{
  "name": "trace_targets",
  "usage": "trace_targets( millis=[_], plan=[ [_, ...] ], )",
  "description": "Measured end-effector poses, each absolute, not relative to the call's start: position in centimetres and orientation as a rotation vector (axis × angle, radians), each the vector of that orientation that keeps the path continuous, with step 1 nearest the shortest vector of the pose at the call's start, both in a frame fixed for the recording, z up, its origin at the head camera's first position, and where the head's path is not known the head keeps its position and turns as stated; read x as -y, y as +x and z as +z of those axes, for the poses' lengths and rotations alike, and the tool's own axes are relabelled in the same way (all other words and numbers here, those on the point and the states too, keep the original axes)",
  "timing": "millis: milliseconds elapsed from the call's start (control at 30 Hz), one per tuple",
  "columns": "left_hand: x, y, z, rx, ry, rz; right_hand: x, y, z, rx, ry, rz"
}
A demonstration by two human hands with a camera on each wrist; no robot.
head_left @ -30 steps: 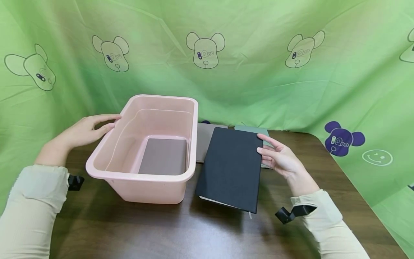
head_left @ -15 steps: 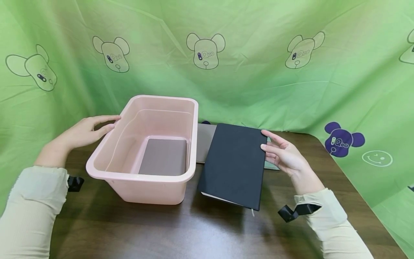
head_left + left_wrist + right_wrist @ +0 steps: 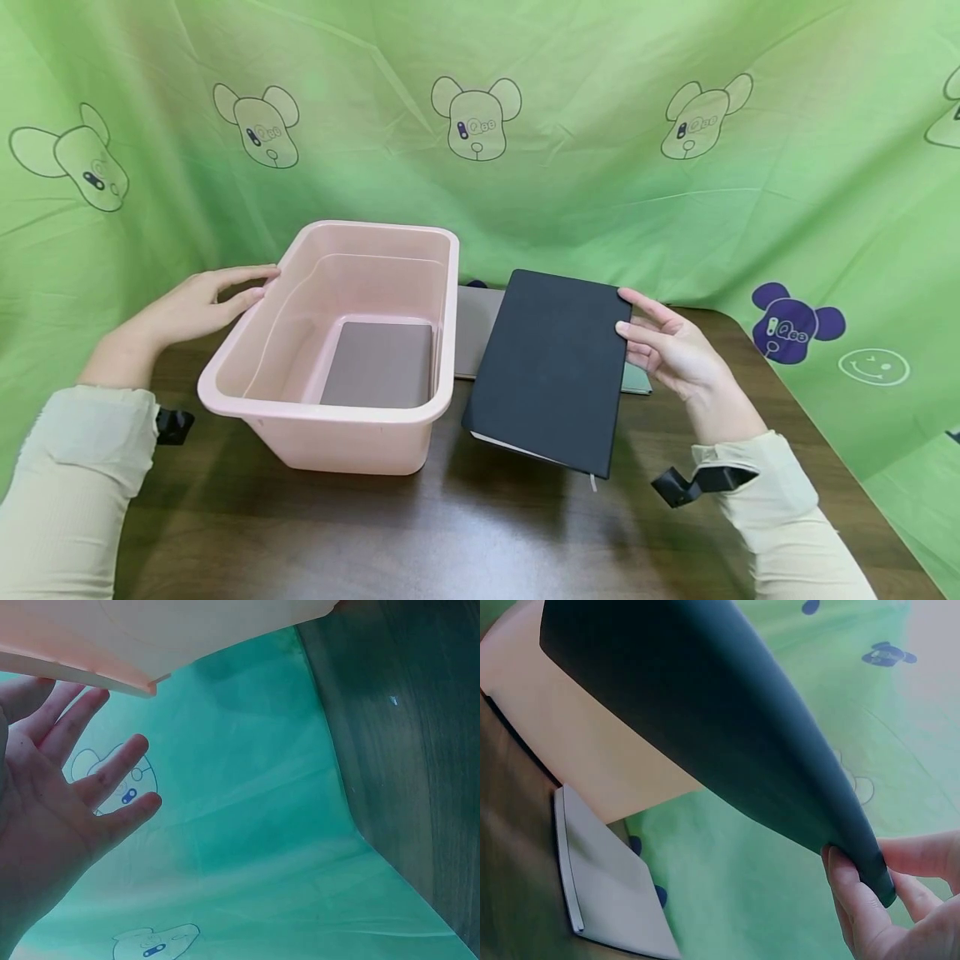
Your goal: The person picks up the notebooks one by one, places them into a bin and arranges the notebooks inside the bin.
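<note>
My right hand [image 3: 678, 358] pinches a dark navy notebook [image 3: 551, 375] by its right edge near the far corner. Tilted above the table, the notebook has a thin ribbon hanging from its near edge. In the right wrist view, thumb and fingers of the right hand [image 3: 900, 907] grip the end of the notebook's spine [image 3: 810, 750]. A pink plastic bin [image 3: 438, 408] stands to the left, with a grey-brown notebook [image 3: 378, 362] lying on its floor. Against the bin's left rim rest the fingertips of my left hand [image 3: 198, 304]; the left wrist view shows its fingers spread [image 3: 124, 772].
Behind the navy notebook lie a grey notebook [image 3: 472, 333] beside the bin and a green one [image 3: 636, 381], both partly covered. Green printed cloth [image 3: 555, 208] hangs around the back and sides of the dark wooden table [image 3: 360, 533].
The right hand has moved the navy notebook a little to the right and farther back, or higher. The left hand and the bin have stayed in place.
</note>
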State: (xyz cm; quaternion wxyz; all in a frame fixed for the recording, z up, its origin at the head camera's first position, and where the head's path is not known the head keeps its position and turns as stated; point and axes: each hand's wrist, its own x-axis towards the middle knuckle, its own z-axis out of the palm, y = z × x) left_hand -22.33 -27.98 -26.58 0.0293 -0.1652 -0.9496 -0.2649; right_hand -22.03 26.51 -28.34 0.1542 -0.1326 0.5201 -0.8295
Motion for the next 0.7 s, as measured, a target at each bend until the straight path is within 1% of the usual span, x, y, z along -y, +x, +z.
trace_targets(
  millis=[700],
  plan=[
    [27.9, -22.4, -26.4, 2.968, -0.486, -0.82, -26.7, -21.9, -26.8, -1.485, -0.381, -2.415]
  ],
)
